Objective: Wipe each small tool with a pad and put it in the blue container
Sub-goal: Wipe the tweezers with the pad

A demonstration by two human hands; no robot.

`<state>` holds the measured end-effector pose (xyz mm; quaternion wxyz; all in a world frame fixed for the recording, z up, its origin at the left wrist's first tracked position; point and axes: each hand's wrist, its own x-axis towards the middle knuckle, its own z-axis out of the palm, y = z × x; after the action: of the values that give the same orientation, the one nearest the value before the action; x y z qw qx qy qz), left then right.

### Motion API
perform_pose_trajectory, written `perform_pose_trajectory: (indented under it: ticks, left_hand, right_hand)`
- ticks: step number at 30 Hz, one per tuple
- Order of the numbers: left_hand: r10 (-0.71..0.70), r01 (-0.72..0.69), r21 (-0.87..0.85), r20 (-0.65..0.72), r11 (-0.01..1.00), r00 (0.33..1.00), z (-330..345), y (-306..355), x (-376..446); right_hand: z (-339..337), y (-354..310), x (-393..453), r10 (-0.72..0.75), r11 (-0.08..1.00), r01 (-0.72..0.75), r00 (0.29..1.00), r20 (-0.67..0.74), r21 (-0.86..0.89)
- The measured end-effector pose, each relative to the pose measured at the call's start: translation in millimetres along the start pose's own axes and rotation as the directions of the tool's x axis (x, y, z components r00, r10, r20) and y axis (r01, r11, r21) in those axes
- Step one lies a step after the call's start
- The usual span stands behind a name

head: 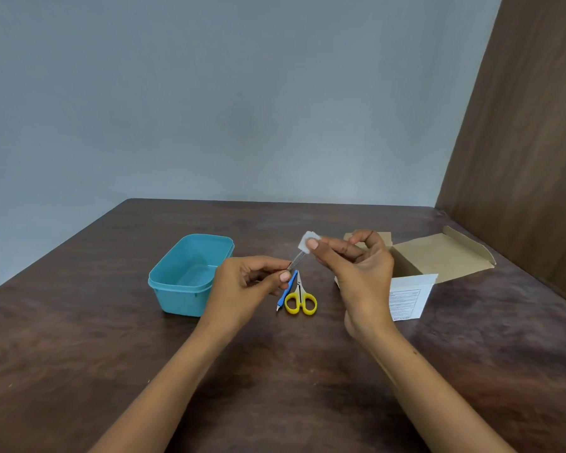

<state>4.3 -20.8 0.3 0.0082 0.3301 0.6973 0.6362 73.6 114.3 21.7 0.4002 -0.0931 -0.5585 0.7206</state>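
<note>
Head view, single frame.

Left hand point(249, 282): fingers curled, thumb and forefinger pinching the lower end of a thin metal nail file point(295, 260). File held in the air above the table point(111, 338), slanting up and to the right from the pinch.

Right hand point(356, 273): thumb and forefinger pinching a small white pad point(307, 240) folded around the upper end of the file; remaining fingers curled back toward the palm. Pad in contact with the file tip. Both forearms bare, reaching in from the lower edge of the frame.

Blue container point(187, 276): open, lidless, resting on the table to the left of the left hand, partly covered by that hand at its right end. Interior visible, nothing seen inside.

On the table just below the file, between the two hands: yellow-handled scissors point(300, 300), blades closed and pointing away, and a blue-handled tool point(286, 291) lying just beside them on the left, touching or nearly so; cannot tell which.

Right of the right hand: opened cardboard box point(438, 256), flaps spread, with a white printed panel point(409, 297) facing the camera; text too small to read.

Background: grey-blue wall point(209, 93) behind, brown wooden panel point(530, 142) at right.
</note>
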Motion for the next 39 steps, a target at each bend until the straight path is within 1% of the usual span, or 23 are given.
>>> perform_pose_trajectory:
  ticks: [4,7,9,14,21,23,27,32,36,39]
  left_hand:
    - [-0.046,0.043,-0.098,-0.029,0.994,0.999,0,3,-2]
    - [-0.064,0.054,-0.158,-0.06,0.986,0.996,2,4,-3]
    - [-0.059,0.046,-0.167,-0.074,0.985,0.996,2,4,-2]
    - [-0.006,-0.005,-0.108,-0.102,0.994,0.995,1,4,-2]
    - [0.093,-0.096,-0.007,-0.171,0.995,0.981,2,1,-4]
    - [0.106,-0.102,0.031,-0.167,0.994,0.98,2,2,-4]
    - [0.103,-0.104,0.005,-0.156,0.995,0.982,2,1,-3]
    - [0.09,-0.088,0.026,-0.114,0.996,0.989,2,2,-2]
    - [0.103,-0.1,0.051,-0.067,0.994,0.992,3,4,-3]
    - [0.128,-0.119,0.097,-0.088,0.988,0.988,2,3,-3]
  right_hand:
    - [0,0,-1,-0.012,1.0,0.012,1.0,-0.009,-0.021]
    - [2,2,-4,-0.021,0.997,0.023,0.999,0.036,-0.067]
    - [3,3,-5,-0.016,0.995,0.024,0.997,0.073,-0.098]
    - [1,7,-4,0.01,0.984,0.017,0.989,0.15,-0.177]
    - [0,7,-5,0.009,0.982,0.025,0.984,0.176,-0.187]
    - [0,6,-5,-0.004,0.982,0.036,0.986,0.169,-0.186]
    - [1,1,-5,-0.028,0.982,0.049,0.993,0.116,-0.183]
    - [1,-3,-2,-0.049,0.999,0.05,0.998,0.033,-0.006]
    - [1,-5,0,-0.072,0.997,0.072,0.997,-0.004,0.03]
    - [0,-6,1,-0.074,0.996,0.075,0.997,-0.026,0.042]
